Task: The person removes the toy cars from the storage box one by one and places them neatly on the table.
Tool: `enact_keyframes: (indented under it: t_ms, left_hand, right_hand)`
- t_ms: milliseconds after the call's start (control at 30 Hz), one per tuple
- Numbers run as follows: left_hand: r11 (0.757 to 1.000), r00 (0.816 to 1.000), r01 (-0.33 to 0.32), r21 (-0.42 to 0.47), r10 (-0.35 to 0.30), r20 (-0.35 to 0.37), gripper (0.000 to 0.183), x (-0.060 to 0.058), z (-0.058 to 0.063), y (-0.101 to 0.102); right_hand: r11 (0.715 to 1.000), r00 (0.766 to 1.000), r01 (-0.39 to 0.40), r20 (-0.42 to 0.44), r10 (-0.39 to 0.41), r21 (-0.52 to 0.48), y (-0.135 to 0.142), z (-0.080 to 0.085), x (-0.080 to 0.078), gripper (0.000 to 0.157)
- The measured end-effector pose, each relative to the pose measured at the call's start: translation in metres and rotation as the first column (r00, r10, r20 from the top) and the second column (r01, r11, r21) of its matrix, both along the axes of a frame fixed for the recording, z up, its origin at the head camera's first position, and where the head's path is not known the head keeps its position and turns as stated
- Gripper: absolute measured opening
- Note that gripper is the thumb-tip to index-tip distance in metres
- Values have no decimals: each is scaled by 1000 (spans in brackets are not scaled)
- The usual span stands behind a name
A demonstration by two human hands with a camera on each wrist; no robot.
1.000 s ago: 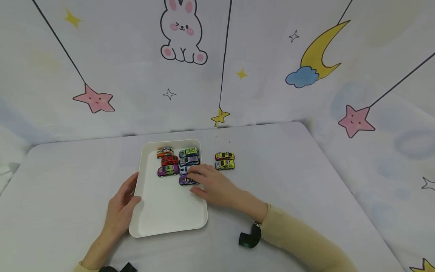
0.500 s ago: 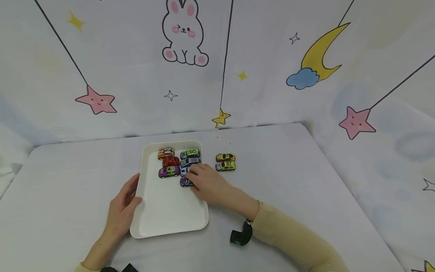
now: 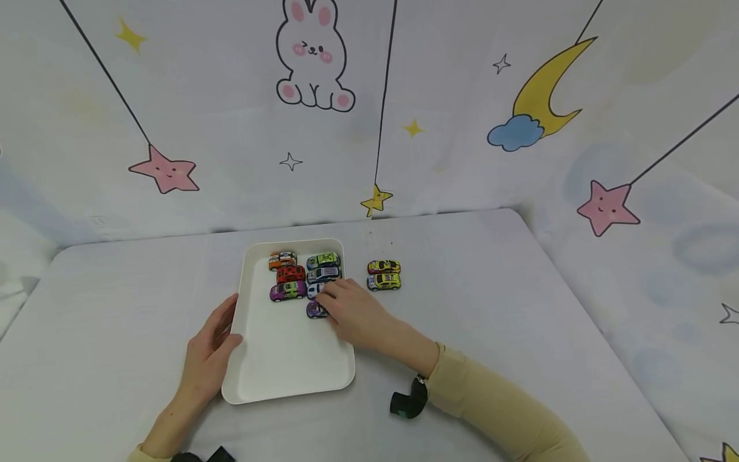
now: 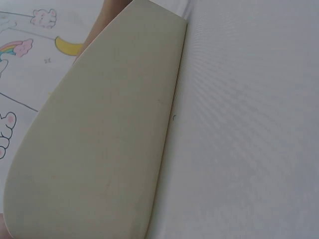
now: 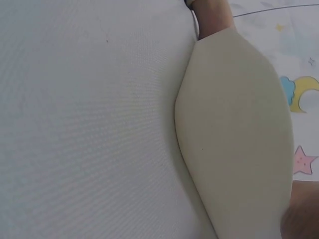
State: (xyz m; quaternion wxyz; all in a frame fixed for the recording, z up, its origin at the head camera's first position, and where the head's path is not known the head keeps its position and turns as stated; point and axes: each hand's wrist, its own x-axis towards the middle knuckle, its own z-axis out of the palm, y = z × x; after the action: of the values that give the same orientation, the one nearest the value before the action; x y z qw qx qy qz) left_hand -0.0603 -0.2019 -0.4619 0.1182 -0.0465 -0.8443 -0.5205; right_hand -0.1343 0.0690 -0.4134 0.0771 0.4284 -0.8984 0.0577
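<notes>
A white tray (image 3: 283, 366) lies on the table with two columns of small toy cars at its far end. My left hand (image 3: 208, 356) holds its left rim, thumb over the edge and fingers along the outside. Over the right rim reaches my right hand (image 3: 358, 316), its fingertips gripping a purple toy car (image 3: 314, 310) at the near end of the right column and partly covering it. Just beyond is a white toy car (image 3: 313, 290), also partly hidden. Both wrist views are filled by the tray's outer wall (image 4: 94, 139), (image 5: 234, 124).
The left column has an orange car (image 3: 283, 259), a red car (image 3: 290, 274) and a magenta-green car (image 3: 287, 291). A green car (image 3: 323, 260) and a dark striped car (image 3: 323, 274) top the right one. Two yellow cars (image 3: 383, 274) sit on the table right of the tray.
My right hand has shifted slightly left, its fingers and thumb drawing in around the purple car. The left hand and the tray stay in place.
</notes>
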Motion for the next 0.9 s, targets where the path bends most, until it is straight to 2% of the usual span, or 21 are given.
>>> enact_keyframes:
  t_ms: [267,600,900]
  left_hand:
    - [1000,1000,-5,5,5,-5,64,2,0,1]
    - [1000,1000,-9,9,9,-3,65,0,-2,0]
    - [1000,1000,-9,-1,9,-6,65,0,0,0]
  right_hand:
    - [1000,1000,-8,8,8,26,1,-1,2,26]
    - [1000,998,-21,55,22,-18,2,-4,6,29]
    - [993,998,-65,3,66,-100,4,-3,8,31]
